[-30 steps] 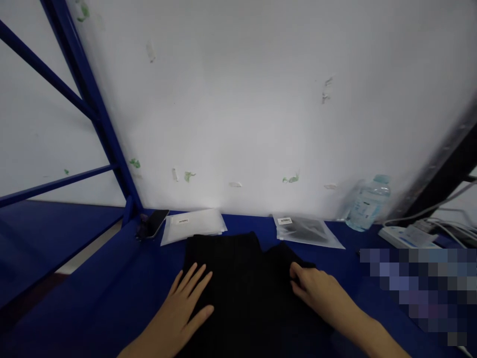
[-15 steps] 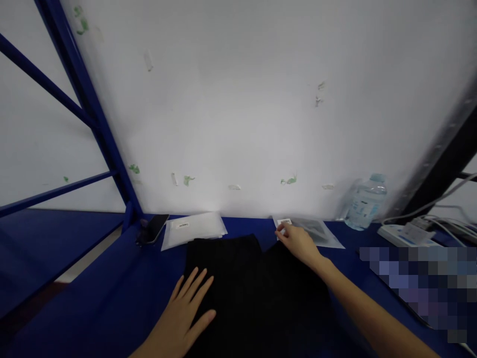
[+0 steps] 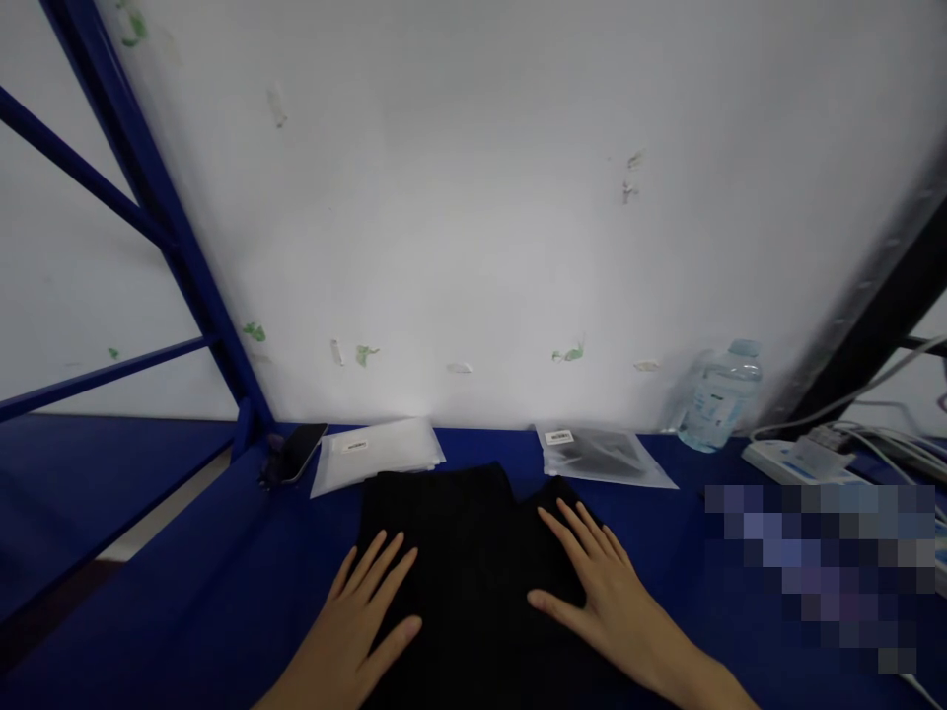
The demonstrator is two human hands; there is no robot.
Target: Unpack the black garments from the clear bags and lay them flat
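Note:
A black cloth (image 3: 473,572), possibly a garment, lies spread on the blue table (image 3: 214,592), with a notch in its far edge right of centre. On its left side my left hand (image 3: 359,621) rests flat, fingers spread. My right hand (image 3: 611,592) lies on the right part with its fingers spread as well. Beyond the cloth are a white plastic bag (image 3: 381,454) with a small label, to the left, and a clear bag (image 3: 607,456) with something dark inside and a label, to the right.
A clear bottle (image 3: 717,399) stands at the back right near a power strip (image 3: 795,461) and white cables. At the back left lies a phone (image 3: 302,452) by a small dark item. A blurred-out object (image 3: 806,562) lies at right. Blue frame bars rise at left.
My right hand has moved back toward me from the clear bag's label and flattened onto the cloth, its fingers opening out. My left hand has stayed on the cloth. The view has shifted slightly.

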